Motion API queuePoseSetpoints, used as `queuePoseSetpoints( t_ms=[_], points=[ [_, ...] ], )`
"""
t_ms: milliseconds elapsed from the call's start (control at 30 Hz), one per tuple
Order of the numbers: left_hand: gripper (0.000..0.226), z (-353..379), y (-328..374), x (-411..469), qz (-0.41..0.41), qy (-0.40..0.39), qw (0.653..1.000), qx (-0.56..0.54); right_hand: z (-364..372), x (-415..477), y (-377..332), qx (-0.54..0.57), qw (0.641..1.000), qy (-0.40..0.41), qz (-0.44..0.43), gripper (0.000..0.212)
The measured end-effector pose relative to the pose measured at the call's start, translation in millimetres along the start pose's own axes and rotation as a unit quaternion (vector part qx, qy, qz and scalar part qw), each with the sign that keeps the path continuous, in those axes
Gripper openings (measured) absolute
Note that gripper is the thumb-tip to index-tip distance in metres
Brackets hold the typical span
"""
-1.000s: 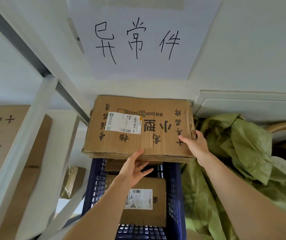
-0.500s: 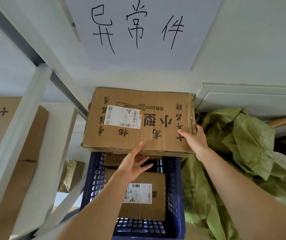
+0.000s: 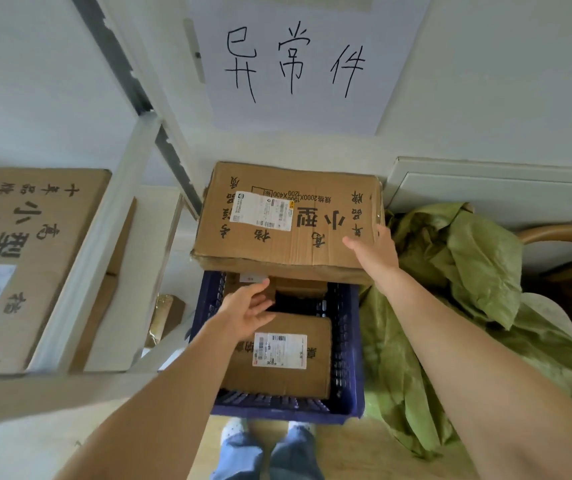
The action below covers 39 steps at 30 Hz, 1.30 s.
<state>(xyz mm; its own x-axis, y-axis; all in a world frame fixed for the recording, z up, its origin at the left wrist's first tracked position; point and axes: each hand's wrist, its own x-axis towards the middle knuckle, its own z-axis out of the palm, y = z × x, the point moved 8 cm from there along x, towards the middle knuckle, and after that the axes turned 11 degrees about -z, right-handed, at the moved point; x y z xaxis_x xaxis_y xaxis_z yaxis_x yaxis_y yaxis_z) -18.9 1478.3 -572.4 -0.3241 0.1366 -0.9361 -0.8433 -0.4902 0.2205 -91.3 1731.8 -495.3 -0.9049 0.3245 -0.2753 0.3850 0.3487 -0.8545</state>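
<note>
While the large cardboard box (image 3: 288,230) lies flat across the far end of the blue crate (image 3: 350,341), printed face and white label up, the right hand (image 3: 376,252) grips its near corner on the crate's right side, thumb across the top and fingers against the side panel. The left hand (image 3: 246,310) hangs open above the crate's far half, just under the box's near edge, fingers loosely straight and holding nothing; whether its fingertips touch the box cannot be told. Inside the crate's near half lies a smaller parcel (image 3: 284,375); right of the crate slumps a green sack (image 3: 468,271); left of the crate stands a white rack (image 3: 104,254).
</note>
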Motion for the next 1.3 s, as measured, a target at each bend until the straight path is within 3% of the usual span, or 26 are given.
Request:
queuePoseSetpoints(
  t_ms=[100, 233, 433, 600, 800, 1033, 1300],
  points=[
    [0.032, -3.9, 1.5, -28.5, 0.030, -0.026, 0.999, 0.021, 0.8, -34.1, -16.1, -0.001, 1.000, -0.008, -0.020, 0.067],
    [0.055, -12.6, 3.0, -68.7, 0.082, -0.047, 0.992, 0.081, 1.4, -86.3, -37.0, -0.011, 0.999, -0.014, -0.047, 0.059],
    [0.046, -45.6, -14.3, -118.8, 0.106, -0.107, 0.973, 0.174, 12.6, -164.8, -57.0, -0.024, 0.997, 0.029, -0.068, 0.045],
    [0.043, -93.8, -45.8, -149.2, 0.086, -0.142, 0.961, 0.222, 39.2, -239.0, -51.6, -0.015, 0.997, 0.059, -0.053, 0.062],
    [0.041, -157.9, -69.6, -187.5, 0.086, -0.159, 0.939, 0.292, 78.3, -325.3, -39.5, -0.007, 0.998, 0.065, -0.021, 0.060],
    [0.027, -235.2, -75.9, -216.1, 0.100, -0.141, 0.943, 0.284, 120.3, -409.7, -41.2, -0.018, 0.999, 0.042, -0.016, 0.057],
    [0.031, -347.7, -55.8, -250.0, 0.155, -0.075, 0.966, 0.193, 186.1, -470.3, -52.1, -0.018, 0.998, -0.032, -0.043, 0.055]
  ],
)
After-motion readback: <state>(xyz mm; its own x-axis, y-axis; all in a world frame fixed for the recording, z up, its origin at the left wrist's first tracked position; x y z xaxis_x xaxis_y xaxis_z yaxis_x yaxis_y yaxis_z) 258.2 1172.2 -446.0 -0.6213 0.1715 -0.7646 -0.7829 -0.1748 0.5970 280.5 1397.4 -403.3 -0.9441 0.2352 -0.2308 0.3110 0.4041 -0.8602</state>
